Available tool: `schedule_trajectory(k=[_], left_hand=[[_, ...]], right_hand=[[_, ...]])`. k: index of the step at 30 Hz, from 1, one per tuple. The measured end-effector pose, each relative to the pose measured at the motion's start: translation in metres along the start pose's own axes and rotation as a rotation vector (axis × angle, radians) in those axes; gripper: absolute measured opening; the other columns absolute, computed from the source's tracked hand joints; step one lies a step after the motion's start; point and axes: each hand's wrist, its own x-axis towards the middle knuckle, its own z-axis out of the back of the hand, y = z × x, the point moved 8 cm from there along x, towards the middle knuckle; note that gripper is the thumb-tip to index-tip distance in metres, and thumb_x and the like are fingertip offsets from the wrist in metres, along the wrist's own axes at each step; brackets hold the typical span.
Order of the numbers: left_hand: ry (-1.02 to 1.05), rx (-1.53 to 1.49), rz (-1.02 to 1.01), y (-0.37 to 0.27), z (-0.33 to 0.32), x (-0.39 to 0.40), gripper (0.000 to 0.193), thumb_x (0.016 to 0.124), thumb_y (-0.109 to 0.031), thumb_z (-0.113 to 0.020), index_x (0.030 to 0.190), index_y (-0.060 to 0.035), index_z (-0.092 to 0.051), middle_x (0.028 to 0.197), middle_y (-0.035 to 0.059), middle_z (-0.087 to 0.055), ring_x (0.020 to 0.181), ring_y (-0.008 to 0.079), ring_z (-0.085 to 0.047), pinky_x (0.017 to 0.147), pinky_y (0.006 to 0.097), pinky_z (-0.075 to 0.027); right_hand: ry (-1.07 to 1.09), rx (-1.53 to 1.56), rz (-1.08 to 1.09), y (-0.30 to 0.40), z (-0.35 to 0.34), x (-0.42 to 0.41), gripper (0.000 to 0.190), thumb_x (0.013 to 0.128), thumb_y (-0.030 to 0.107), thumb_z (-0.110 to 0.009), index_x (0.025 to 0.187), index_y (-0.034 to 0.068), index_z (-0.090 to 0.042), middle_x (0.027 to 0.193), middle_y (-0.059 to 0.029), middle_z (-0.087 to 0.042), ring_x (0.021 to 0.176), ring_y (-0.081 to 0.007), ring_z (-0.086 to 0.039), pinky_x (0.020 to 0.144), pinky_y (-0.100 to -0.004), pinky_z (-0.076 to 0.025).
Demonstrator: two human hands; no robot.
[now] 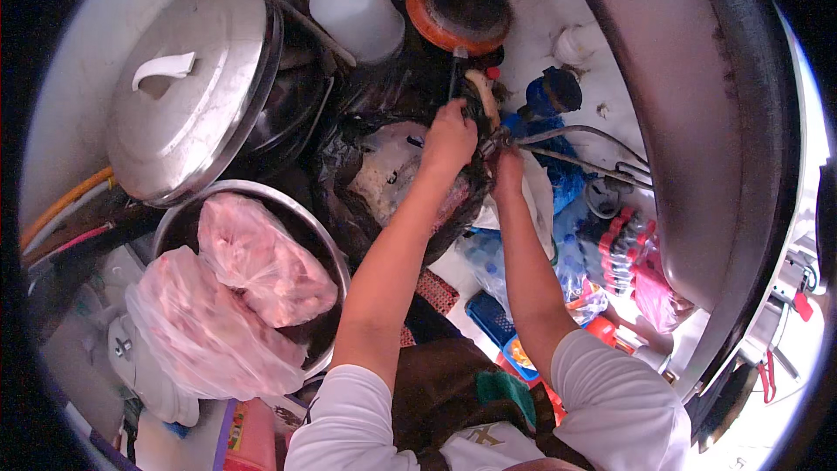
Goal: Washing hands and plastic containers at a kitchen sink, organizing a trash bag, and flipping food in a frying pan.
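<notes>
In the head view, my left hand (451, 134) is at the rim of a black plastic bag (340, 209), near the black handle of an orange frying pan (425, 16); its fingertips are partly hidden. My right hand (507, 170) is beside the bag's right edge, close to a metal fitting with thin rods (575, 134); its grip is hard to make out. Pale waste and clear plastic (382, 176) lie inside the bag. At the lower left, a steel bowl (337, 255) holds plastic bags of pink raw meat (261, 255).
A large steel lid (203, 98) leans at the left. A white bucket (356, 13) stands near the pan. Bottles with red caps (621, 248), a blue basket (490, 320) and blue plastic (565, 183) are at the right. A big curved metal vessel (686, 111) rises at the far right.
</notes>
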Motion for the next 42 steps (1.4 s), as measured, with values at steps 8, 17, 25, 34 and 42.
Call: schedule_trajectory(k=[8, 17, 25, 34, 42], left_hand=[[-0.424, 0.679, -0.257, -0.004, 0.048, 0.031, 0.035, 0.073, -0.019, -0.053, 0.105, -0.0051, -0.050, 0.105, 0.0135, -0.052, 0.096, 0.0318, -0.046, 0.080, 0.0408, -0.038], [-0.202, 0.779, -0.025, 0.007, 0.041, 0.054, 0.041, 0.075, -0.025, -0.050, 0.115, -0.0168, -0.050, 0.114, 0.0075, -0.045, 0.107, 0.0286, -0.037, 0.087, 0.0418, -0.029], [-0.209, 0.763, -0.202, 0.006, 0.036, 0.053, 0.042, 0.074, -0.029, -0.054, 0.112, -0.0154, -0.051, 0.112, 0.0073, -0.048, 0.103, 0.0293, -0.042, 0.084, 0.0465, -0.034], [-0.235, 1.022, -0.190, -0.001, 0.057, 0.005, 0.025, 0.071, -0.019, -0.053, 0.091, -0.0051, -0.057, 0.095, 0.0113, -0.053, 0.091, 0.0266, -0.048, 0.078, 0.0402, -0.037], [-0.196, 0.321, -0.061, 0.016, 0.035, 0.079, 0.043, 0.074, -0.017, -0.050, 0.111, 0.0043, -0.042, 0.106, 0.0266, -0.047, 0.101, 0.0380, -0.047, 0.085, 0.0395, -0.040]], right_hand=[[-0.092, 0.153, 0.011, -0.034, -0.015, 0.019, 0.026, 0.082, 0.026, -0.046, 0.096, 0.005, -0.052, 0.078, -0.0041, -0.056, 0.067, -0.0155, -0.050, 0.059, -0.0282, -0.040], [-0.096, -0.178, 0.054, -0.064, -0.033, -0.024, 0.042, 0.073, 0.009, -0.050, 0.115, 0.005, -0.044, 0.110, -0.0113, -0.049, 0.098, -0.0270, -0.047, 0.082, -0.0350, -0.037], [0.218, -1.288, 0.765, -0.023, -0.093, -0.076, 0.033, 0.065, 0.007, -0.054, 0.097, 0.001, -0.053, 0.113, -0.0239, -0.041, 0.101, -0.0422, -0.039, 0.086, -0.0489, -0.031], [0.111, -0.540, 0.557, -0.014, -0.089, -0.079, 0.038, 0.073, 0.020, -0.057, 0.103, 0.000, -0.046, 0.104, -0.0213, -0.048, 0.094, -0.0386, -0.044, 0.082, -0.0450, -0.034], [0.104, -0.990, 0.702, -0.009, -0.103, -0.081, 0.028, 0.071, 0.021, -0.059, 0.086, -0.001, -0.054, 0.085, -0.0201, -0.053, 0.084, -0.0377, -0.047, 0.077, -0.0446, -0.035]])
